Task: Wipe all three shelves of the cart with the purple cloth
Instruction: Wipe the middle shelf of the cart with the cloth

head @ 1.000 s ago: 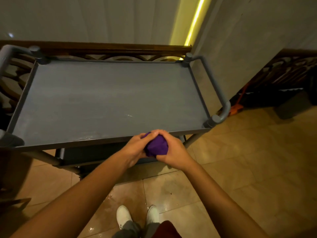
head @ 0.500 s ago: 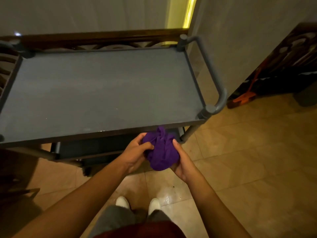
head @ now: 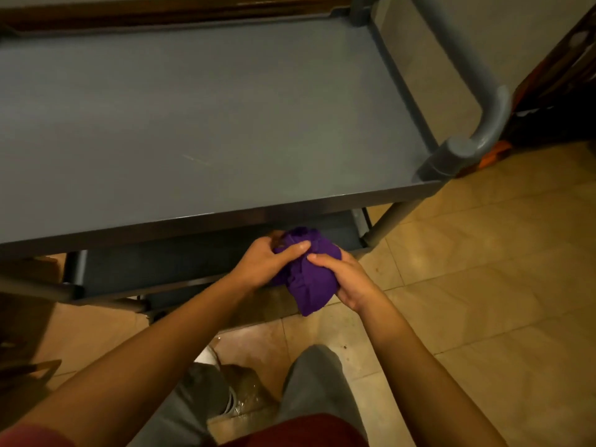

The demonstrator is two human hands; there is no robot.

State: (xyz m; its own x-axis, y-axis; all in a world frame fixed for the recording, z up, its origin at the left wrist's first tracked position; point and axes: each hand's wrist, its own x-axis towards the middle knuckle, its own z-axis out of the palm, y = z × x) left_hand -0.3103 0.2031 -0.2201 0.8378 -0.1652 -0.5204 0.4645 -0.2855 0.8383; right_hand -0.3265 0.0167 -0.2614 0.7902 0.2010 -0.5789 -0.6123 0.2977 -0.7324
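A bunched purple cloth (head: 311, 279) hangs between both hands, just in front of and below the front edge of the grey cart's top shelf (head: 206, 124). My left hand (head: 269, 261) grips its upper left side, thumb pressed over the top. My right hand (head: 350, 279) holds its right side, and a loose corner of the cloth droops under it. The middle shelf (head: 180, 256) shows as a dark strip beneath the top one. The lowest shelf is mostly hidden.
The cart's grey tubular handle (head: 483, 124) curves at the right end, above a slanted leg (head: 390, 221). A wooden rail runs behind the cart. Tan floor tiles (head: 483, 285) lie to the right, with dark clutter at the far right. My legs and a white shoe (head: 208, 354) are below.
The view has dropped and closed in on the cart. Both hands have lowered with the cloth to the level of the middle shelf, and the cloth has loosened from a tight ball.
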